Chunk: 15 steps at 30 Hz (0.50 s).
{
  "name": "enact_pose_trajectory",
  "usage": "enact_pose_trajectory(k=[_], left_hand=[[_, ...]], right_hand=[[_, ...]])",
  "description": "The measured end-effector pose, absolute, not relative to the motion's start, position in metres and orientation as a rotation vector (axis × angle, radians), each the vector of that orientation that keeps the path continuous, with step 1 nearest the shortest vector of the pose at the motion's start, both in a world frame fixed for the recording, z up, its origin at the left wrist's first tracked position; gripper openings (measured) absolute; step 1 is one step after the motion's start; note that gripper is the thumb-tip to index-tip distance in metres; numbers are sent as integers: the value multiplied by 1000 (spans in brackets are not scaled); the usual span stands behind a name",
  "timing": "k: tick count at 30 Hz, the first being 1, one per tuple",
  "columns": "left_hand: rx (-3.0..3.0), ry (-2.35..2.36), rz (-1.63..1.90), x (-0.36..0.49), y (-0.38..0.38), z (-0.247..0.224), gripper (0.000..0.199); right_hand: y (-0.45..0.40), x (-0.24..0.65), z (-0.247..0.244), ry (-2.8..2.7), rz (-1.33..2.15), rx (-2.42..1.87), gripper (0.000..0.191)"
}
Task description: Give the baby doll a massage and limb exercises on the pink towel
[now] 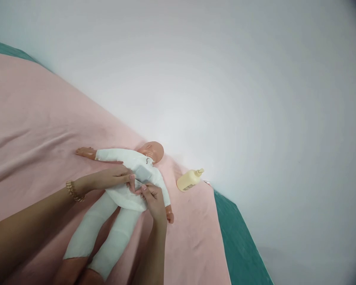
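Note:
A doll point(99, 219) in a white long-sleeved top and white leggings lies on the pink cloth, its bald head toward the wall. Over its belly, my left hand point(121, 177) and my right hand point(152, 198) pinch a small pale piece point(138, 184) between them; what it is I cannot make out. The fingers of both hands are closed and nearly meet. A grey-blue patch point(143, 173) shows on the doll's chest, just beyond the fingertips. A beaded bracelet circles my left wrist.
To the right of the doll, a pale yellow pump bottle point(188, 181) leans near the wall. The pink cloth point(195, 233) covers a green surface point(240, 237), which shows at the right and upper left. A white wall point(240, 99) rises behind.

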<state>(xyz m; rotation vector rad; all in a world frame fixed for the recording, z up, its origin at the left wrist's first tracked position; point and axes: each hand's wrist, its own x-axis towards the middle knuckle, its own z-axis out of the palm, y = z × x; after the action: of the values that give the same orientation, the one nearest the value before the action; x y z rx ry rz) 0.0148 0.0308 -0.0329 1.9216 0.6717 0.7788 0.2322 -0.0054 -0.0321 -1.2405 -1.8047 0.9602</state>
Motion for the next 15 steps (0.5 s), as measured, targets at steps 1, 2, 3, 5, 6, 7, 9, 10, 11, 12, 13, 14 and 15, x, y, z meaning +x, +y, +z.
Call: enact_pose_trajectory(k=[1,2,3,5,6,7,9,10,11,12,13,14,15], left_hand=[[1919,683,806,14,32,-33,69],[1914,686,818,14,33,-34,70],[1909,683,818,15,34,-35,70],[1899,659,792,17,37,-40,69],[1890,646,778,19,38,-43,68],[1878,635,765,21,39,-46,67],[1854,626,755,23,41,-52,66],[1846,627,756,24,42,-54,66],[1842,631,763,25,42,-55,66],[1846,633,768,25,42,-56,65],[1857,635,771,25,41,-56,65],[1879,639,781,25,40,-55,64],[1909,643,799,24,40,-53,63]], right_hand=[[-4,233,-34,-1784,970,-1227,48],[-3,234,-35,-1772,997,-1216,46],[-2,234,-36,-1771,1026,-1217,45],[0,233,-37,-1774,1033,-1261,44],[0,231,-37,-1773,1040,-1287,43],[0,230,-37,-1771,1051,-1309,42],[0,228,-36,-1769,1071,-1331,41],[0,227,-36,-1772,1073,-1332,40],[0,226,-36,-1778,1071,-1329,40],[0,226,-36,-1781,1066,-1323,40],[0,226,-37,-1779,1060,-1317,40],[0,226,-37,-1771,1055,-1312,41],[1,227,-38,-1753,1051,-1307,41]])
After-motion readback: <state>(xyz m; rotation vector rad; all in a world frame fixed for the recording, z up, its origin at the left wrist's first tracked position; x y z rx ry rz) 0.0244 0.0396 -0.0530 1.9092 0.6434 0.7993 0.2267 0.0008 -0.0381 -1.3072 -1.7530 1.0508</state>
